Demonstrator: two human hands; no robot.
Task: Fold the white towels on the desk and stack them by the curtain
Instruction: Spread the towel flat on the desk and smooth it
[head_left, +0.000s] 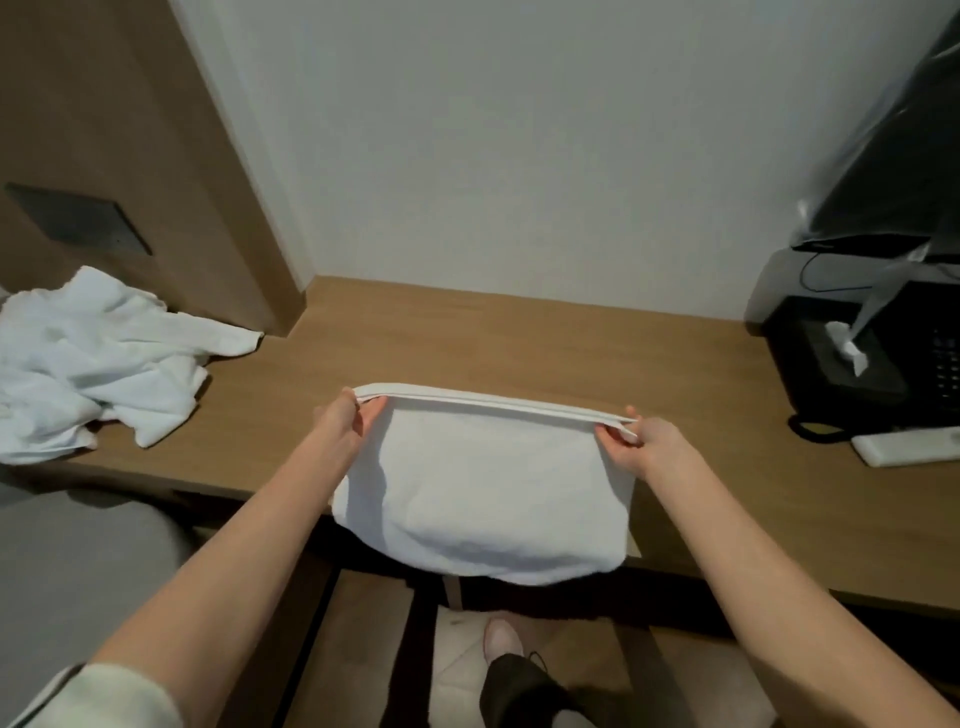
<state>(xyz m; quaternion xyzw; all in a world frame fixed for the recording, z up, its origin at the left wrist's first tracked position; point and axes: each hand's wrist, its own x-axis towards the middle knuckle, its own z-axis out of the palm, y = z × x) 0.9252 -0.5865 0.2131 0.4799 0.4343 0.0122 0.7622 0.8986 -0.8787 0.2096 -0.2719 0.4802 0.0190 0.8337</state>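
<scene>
A plain white wall (519, 156) fills the far side of the room, meeting a tall wood-grain panel (130, 119) on the left that carries a dark rectangular plate (78, 221). Below them a long wooden desk (519, 343) runs the width of the view, its front edge nearest the person. A grey padded surface (72, 571) sits low on the left, beside the desk.

Over the middle of the desk, a folded white towel (483, 493) is held up by its doubled top edge, pulled straight between the two hands. Its rounded lower part hangs past the desk's front edge. The left hand (345, 421) pinches the towel's left top corner and the right hand (649, 441) pinches the right top corner, so the hands are well apart, both bare forearms reaching forward.

A crumpled heap of white towels (93, 358) lies on the desk's left end against the panel. At the right end, a dark screen (893, 156) wrapped in clear plastic stands above a black tissue box (841, 364) with a tissue sticking out, and a white remote (909, 447) lies on the desk just in front of it. Under the desk, one foot (501, 636) shows on a pale floor.
</scene>
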